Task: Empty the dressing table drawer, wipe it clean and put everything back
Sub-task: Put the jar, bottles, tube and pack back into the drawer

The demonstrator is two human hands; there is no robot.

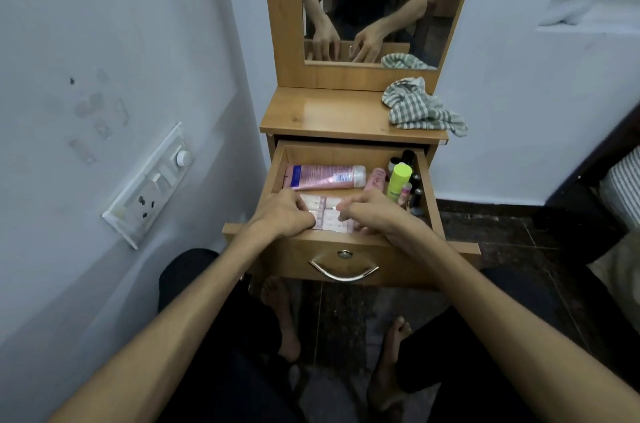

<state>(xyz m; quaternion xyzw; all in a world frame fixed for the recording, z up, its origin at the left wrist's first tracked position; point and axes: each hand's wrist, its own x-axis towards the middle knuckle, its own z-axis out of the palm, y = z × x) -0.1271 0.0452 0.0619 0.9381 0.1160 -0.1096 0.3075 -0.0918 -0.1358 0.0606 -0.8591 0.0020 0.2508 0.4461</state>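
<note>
The wooden drawer (349, 154) of the dressing table stands pulled out. Inside lies a pink tube (323, 176) along the back, a smaller pink tube (376, 181), a lime-green bottle (398, 180) and several small dark bottles (414, 194) at the right. A flat pink and white packet (327, 213) lies at the front. My left hand (287, 213) and my right hand (369, 211) both reach into the drawer with fingers closed on the packet's two ends. A green and white checked cloth (420, 107) lies crumpled on the table top.
The table top (318, 114) is glossy wood below a mirror (370, 0). A switchboard (152, 183) is mounted on the left wall. The drawer front carries a metal handle (343, 272). My bare feet rest on the dark tiled floor below.
</note>
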